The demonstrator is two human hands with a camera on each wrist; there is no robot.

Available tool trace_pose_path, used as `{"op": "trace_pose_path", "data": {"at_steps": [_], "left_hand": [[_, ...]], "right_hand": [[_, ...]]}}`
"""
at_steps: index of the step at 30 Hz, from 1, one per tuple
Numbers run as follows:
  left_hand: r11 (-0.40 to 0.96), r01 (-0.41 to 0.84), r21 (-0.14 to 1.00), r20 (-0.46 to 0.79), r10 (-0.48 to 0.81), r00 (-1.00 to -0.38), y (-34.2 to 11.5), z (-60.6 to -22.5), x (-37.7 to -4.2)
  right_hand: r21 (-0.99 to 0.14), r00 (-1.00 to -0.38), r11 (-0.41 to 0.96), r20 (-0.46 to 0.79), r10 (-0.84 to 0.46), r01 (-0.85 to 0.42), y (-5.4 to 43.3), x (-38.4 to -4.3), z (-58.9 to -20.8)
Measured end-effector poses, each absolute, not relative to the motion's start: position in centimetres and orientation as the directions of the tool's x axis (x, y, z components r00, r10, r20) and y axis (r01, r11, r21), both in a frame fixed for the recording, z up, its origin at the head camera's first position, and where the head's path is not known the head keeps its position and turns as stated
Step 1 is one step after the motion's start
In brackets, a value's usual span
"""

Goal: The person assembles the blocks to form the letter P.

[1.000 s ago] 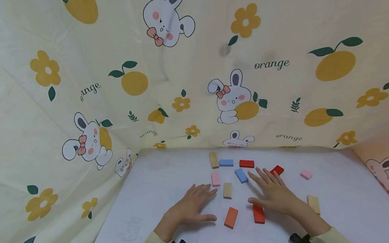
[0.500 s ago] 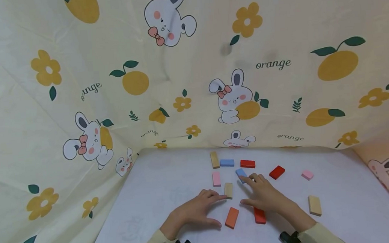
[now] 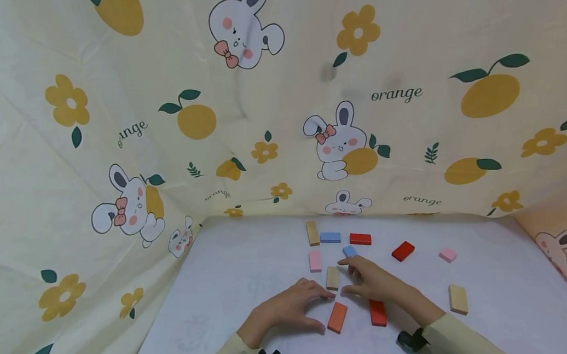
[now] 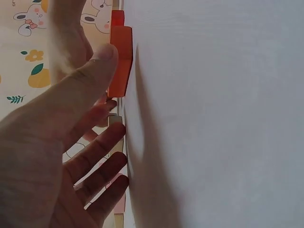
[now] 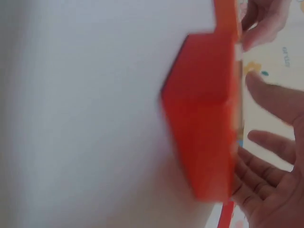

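My left hand [image 3: 292, 308] is low over the white table, thumb and fingers apart, just left of an orange block [image 3: 337, 318]. In the left wrist view its thumb overlaps the orange block [image 4: 122, 61], and nothing lies in its grasp. My right hand [image 3: 375, 281] reaches in from the right with thumb and forefinger spread beside a beige block [image 3: 332, 278]. Its fingers partly cover a blue block [image 3: 350, 251]. Under the right wrist lies a red block [image 3: 378, 313], looming large and blurred in the right wrist view, where the right palm [image 5: 280, 190] appears with nothing in it.
Farther back lie a pink block [image 3: 315, 261], a beige block [image 3: 312, 233], a blue block [image 3: 330, 238] and a red block [image 3: 360, 239]. To the right are another red block [image 3: 403, 251], a small pink block [image 3: 448, 255] and a beige block [image 3: 458, 299]. Patterned cloth [image 3: 282, 160] surrounds the table.
My right hand has moved left and nearer, from over the blue and red blocks to beside the beige block, its fingers bending. The left hand has shifted slightly right towards the orange block.
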State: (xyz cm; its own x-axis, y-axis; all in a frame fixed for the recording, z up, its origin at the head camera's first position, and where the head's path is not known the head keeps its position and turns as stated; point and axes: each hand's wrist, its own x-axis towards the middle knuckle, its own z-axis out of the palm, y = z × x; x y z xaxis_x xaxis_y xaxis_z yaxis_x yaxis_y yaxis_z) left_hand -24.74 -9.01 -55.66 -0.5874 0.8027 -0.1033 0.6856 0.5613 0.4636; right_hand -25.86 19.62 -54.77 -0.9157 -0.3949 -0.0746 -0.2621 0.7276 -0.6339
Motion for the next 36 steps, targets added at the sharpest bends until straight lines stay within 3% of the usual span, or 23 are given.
{"op": "trace_pose_path", "data": {"at_steps": [20,36], "left_hand": [[0.546,0.717,0.433,-0.077,0.815,-0.574,-8.4,-56.0,-24.4],[0.581,0.715,0.388,-0.058,0.79,-0.61,-7.8,-56.1,-24.2]], "right_hand": [[-0.663,-0.933,0.723,-0.102,-0.345,-0.194,18.1,-26.9,-55.6],[-0.639,-0.932,0.736,-0.083,-0.353,-0.222,18.3,-27.0,-55.4]]}}
